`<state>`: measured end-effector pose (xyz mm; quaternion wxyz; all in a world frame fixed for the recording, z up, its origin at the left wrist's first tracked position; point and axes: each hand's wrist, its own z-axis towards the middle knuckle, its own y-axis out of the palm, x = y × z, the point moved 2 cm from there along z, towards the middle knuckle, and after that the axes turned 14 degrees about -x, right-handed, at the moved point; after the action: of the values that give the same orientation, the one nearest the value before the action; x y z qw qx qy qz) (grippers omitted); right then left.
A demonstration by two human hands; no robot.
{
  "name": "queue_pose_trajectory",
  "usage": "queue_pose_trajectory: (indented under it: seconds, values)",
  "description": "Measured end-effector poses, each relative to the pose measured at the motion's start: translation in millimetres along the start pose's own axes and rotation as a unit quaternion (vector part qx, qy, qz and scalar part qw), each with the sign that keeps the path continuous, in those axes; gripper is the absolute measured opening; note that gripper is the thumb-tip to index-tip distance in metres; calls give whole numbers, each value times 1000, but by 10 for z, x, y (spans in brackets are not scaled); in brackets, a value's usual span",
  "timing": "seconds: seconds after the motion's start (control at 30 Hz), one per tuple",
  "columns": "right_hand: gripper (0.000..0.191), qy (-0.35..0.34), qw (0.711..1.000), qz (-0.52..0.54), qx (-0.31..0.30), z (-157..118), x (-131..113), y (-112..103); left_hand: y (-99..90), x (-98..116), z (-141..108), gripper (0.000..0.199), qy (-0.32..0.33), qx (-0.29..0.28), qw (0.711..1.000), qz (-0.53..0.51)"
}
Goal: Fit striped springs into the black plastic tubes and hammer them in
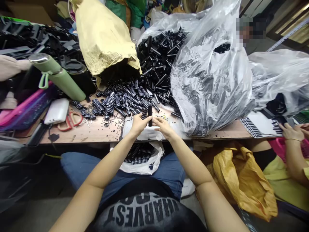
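Note:
Upright above the near edge of the bench is a short black tube (pixel 150 116). My left hand (pixel 139 125) pinches it from the left, thumb and fingertips against its side. From the right, my right hand (pixel 164 127) has its fingers closed in on the lower part of the same tube. Just behind lies a pile of black rods ringed with pale bristles or ridges (pixel 130 96); their exact kind is unclear. More of these ringed rods sit in a white bag (pixel 156 161) on my lap. Loose black tubes (pixel 159 61) spill from a clear plastic bag at the back.
A yellow sack (pixel 103 35) gapes over the ringed rods. On the left are a green flask (pixel 60 79), red-handled scissors (pixel 70 122), a white box-shaped item (pixel 57 111) and a pink basket (pixel 21 106). A large plastic bag (pixel 210 77) bulges at right, near a co-worker's hands (pixel 292 132).

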<state>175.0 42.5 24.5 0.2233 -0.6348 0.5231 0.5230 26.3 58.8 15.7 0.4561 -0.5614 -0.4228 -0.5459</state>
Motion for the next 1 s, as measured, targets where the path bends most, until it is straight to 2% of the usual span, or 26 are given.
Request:
queue_pose_trajectory:
  seconds: [0.07, 0.13, 0.17, 0.23, 0.3, 0.37, 0.47, 0.53, 0.57, 0.63, 0.73, 0.8, 0.9, 1.0]
  values:
    - [57, 68, 992, 104, -22, -39, 0, 142, -1, 6, -93, 25, 98, 12, 988, 117]
    - [61, 115, 977, 166, -66, -42, -22, 246, 9, -15, -175, 23, 164, -2, 965, 206]
    - [60, 116, 975, 176, -72, -34, -31, 273, 10, -36, -207, 21, 179, -8, 957, 230]
    - [53, 73, 985, 151, -39, -20, -19, 267, 1, -93, -249, 19, 183, -8, 949, 258]
    - [53, 0, 999, 48, 26, -47, 38, 193, -19, -178, -277, 30, 168, -9, 941, 295]
    - [69, -46, 988, -123, 84, -135, 131, 84, -40, -293, -311, 35, 148, -26, 917, 369]
    - [83, -30, 916, -379, 127, -316, 280, -79, -84, -481, -411, 32, 118, -44, 856, 501]
    - [85, -11, 858, -495, 134, -412, 335, -143, -140, -566, -507, 33, 102, -24, 831, 546]
    - [86, -2, 832, -538, 132, -441, 347, -155, -176, -584, -555, 33, 103, -11, 832, 545]
    - [87, 19, 794, -595, 123, -455, 350, -145, -254, -562, -635, 31, 129, 6, 858, 497]
    - [90, 33, 767, -630, 119, -397, 335, -90, -351, -426, -657, 23, 175, 8, 911, 372]
    - [95, 25, 763, -634, 123, -340, 339, -56, -363, -335, -592, 19, 183, 2, 925, 333]
    - [99, -4, 769, -624, 141, -289, 376, -43, -285, -292, -422, 18, 176, -22, 933, 313]
    - [99, -47, 790, -595, 138, -292, 402, -67, -163, -341, -256, 31, 126, -36, 961, 243]
